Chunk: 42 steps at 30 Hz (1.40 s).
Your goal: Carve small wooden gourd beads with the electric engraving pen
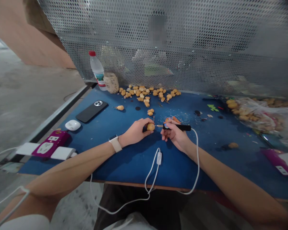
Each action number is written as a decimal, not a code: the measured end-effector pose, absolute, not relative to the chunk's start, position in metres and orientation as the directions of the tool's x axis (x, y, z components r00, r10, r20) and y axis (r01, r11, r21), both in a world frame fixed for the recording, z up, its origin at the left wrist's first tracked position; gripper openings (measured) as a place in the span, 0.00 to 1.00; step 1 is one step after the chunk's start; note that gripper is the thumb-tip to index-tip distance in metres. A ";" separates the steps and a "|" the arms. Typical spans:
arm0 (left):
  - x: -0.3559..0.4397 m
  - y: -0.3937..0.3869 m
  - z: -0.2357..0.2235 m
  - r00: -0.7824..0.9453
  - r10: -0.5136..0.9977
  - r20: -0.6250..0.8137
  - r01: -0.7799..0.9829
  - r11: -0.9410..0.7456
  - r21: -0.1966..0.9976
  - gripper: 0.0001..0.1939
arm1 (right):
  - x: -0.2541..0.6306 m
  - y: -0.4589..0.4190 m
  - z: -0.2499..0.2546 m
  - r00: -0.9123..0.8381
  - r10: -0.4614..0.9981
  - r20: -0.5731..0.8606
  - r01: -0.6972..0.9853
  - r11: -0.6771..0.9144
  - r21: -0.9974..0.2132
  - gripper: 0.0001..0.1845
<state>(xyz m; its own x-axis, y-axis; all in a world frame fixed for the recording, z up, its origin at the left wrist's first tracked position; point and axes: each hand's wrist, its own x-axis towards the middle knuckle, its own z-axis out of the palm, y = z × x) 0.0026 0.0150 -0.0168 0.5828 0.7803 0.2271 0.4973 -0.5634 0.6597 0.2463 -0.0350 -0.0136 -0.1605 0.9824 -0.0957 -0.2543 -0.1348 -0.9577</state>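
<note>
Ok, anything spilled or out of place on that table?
Pale crumbs lie scattered beyond the right hand, untidy against the blue tabletop. The white cord also droops over the front edge, where it might snag.

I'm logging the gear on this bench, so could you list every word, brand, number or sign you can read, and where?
None can be read.
Bottle label: printed, too small and blurred.
Purple power strip: small yellowish mark, too small.
Black tool in the right hand: pale blue patch, too small.
Phone: no lettering made out.
</note>
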 end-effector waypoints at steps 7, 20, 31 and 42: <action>0.001 0.015 -0.018 0.581 0.782 0.226 0.500 -0.561 0.659 0.15 | 0.246 -0.035 -0.011 -0.161 0.982 -0.098 -0.264 -0.139 -0.955 0.27; 0.001 0.016 -0.020 0.590 0.765 0.258 0.477 -0.588 0.654 0.15 | 0.247 -0.034 -0.015 -0.166 0.983 -0.082 -0.268 -0.125 -0.955 0.26; 0.000 0.017 -0.020 0.587 0.766 0.261 0.492 -0.594 0.637 0.14 | 0.246 -0.034 -0.015 -0.158 0.983 -0.092 -0.268 -0.132 -0.954 0.28; 0.001 0.016 -0.019 0.594 0.760 0.263 0.481 -0.598 0.641 0.14 | 0.245 -0.035 -0.013 -0.169 0.982 -0.080 -0.251 -0.121 -0.960 0.28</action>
<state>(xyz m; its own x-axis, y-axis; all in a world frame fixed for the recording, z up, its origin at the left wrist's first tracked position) 0.0006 0.0162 -0.0195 0.5943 0.7600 0.2631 0.4812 -0.5981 0.6408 0.2453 -0.0345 -0.0133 -0.1692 0.9823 -0.0801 -0.2505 -0.1215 -0.9605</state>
